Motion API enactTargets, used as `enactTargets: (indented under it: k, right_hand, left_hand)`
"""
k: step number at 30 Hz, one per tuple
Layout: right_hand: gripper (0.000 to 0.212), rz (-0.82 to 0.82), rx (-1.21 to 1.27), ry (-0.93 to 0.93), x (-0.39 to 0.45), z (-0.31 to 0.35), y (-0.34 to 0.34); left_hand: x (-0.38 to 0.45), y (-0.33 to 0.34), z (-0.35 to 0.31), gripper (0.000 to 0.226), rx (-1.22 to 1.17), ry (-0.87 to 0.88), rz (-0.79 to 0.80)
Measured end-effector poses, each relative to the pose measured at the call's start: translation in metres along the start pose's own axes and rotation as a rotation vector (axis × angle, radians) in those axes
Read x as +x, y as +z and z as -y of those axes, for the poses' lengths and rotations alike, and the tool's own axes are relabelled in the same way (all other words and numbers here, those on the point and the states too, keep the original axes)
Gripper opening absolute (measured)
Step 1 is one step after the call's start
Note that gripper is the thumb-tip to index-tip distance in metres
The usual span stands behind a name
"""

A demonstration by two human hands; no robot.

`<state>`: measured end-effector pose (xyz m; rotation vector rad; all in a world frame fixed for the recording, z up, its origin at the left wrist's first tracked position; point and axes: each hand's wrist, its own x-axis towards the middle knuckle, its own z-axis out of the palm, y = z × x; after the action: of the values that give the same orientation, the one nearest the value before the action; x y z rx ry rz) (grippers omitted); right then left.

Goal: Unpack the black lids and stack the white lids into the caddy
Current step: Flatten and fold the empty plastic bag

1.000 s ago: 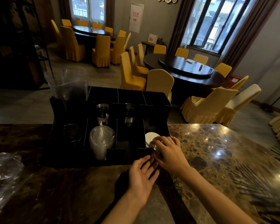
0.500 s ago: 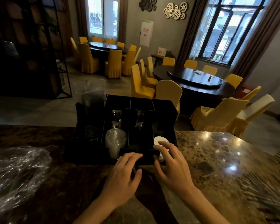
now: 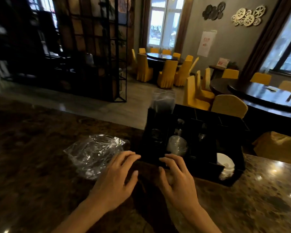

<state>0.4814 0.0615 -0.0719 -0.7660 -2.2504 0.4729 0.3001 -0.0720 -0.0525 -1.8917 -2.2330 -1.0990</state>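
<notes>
A black caddy (image 3: 232, 130) with many open-topped compartments sits on a dark marble counter. A stack of round white lids (image 3: 225, 165) lies in its front right compartment, leaning slightly and showing above the low front wall. The black lids cannot be made out against the dark caddy; a tall dark stack in clear wrap (image 3: 163, 102) stands at its back left corner.

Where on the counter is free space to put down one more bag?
Bare counter lies right of the right hand, in front of the caddy. More lies left of the crumpled plastic bag. It is crowded between bag and caddy, where the left hand and right hand rest.
</notes>
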Motion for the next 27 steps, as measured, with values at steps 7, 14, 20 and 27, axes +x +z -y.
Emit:
enactTargets:
  k: [7, 14, 20, 27]
  right_hand:
    - [0.025, 0.023, 0.232, 0.095, 0.012, 0.056, 0.062]
    - [0.017, 0.126, 0.387, 0.208, 0.007, 0.107, 0.110]
    - [0.013, 0.247, 0.626, 0.455, -0.001, 0.156, 0.134]
    - [0.013, 0.233, 0.770, 0.643, -0.005, 0.193, 0.156]
  left_hand:
    - [-0.028, -0.064, 0.045, 0.033, 0.003, 0.013, -0.085]
    - [-0.044, -0.111, 0.094, 0.032, 0.017, -0.026, -0.267]
    - [-0.047, -0.116, 0.136, 0.026, -0.041, -0.215, -0.244]
    - [-0.062, -0.089, 0.147, 0.024, -0.233, -0.303, -0.142]
